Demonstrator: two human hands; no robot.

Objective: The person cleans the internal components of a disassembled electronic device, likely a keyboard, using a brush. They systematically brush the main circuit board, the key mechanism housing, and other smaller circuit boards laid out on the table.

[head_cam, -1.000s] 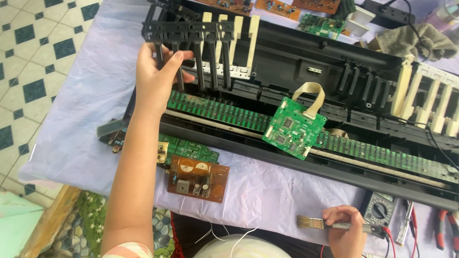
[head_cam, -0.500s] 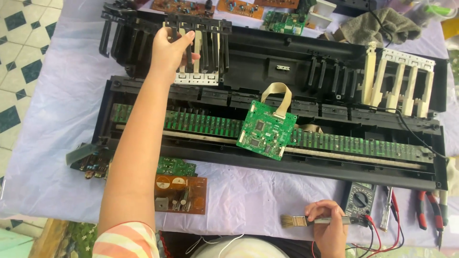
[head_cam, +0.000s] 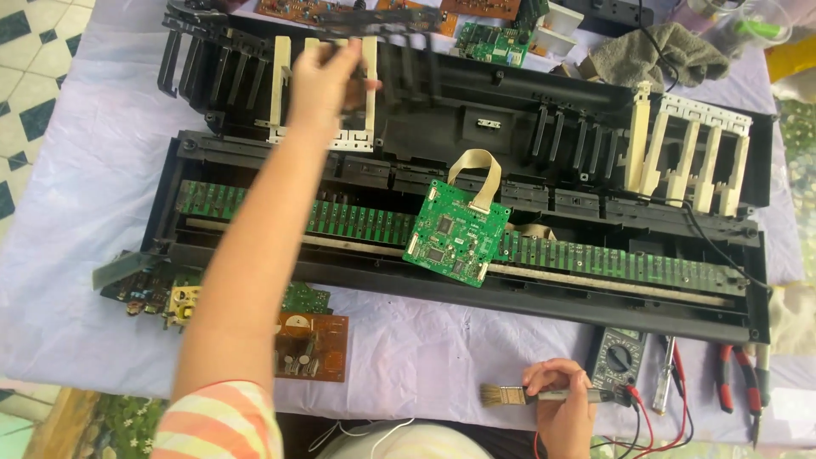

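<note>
Lilac cloth is covering the tabletop (head_cam: 76, 280) you are leaning over, with tiled floor showing at ten o'clock. An opened black keyboard chassis (head_cam: 459, 289) is lying across the middle, its long green contact strip (head_cam: 612, 259) running from nine toward four o'clock.

You are stretching your left hand (head_cam: 327, 81) up to twelve o'clock, where your fingers are curling around a black key block (head_cam: 387, 25); the block is blurred, lifted over the cream key set (head_cam: 327, 85) at the back of the chassis. More black keys (head_cam: 212, 68) are sitting at eleven o'clock.

Down at five o'clock, your right hand (head_cam: 561, 408) is resting near the front edge of the cloth, fingers pressing together around the handle of a small paintbrush (head_cam: 523, 395), bristles pointing toward nine o'clock. A multimeter (head_cam: 619, 357) is lying just beside that hand, with a screwdriver (head_cam: 663, 374) and red-handled pliers (head_cam: 735, 374) farther toward three o'clock.

A square green circuit board (head_cam: 455, 234) with a beige ribbon cable (head_cam: 480, 174) is sitting tilted at the centre. A brown circuit board (head_cam: 310, 344) is lying at seven o'clock, and a grey rag (head_cam: 659, 51) is sitting at one o'clock.
</note>
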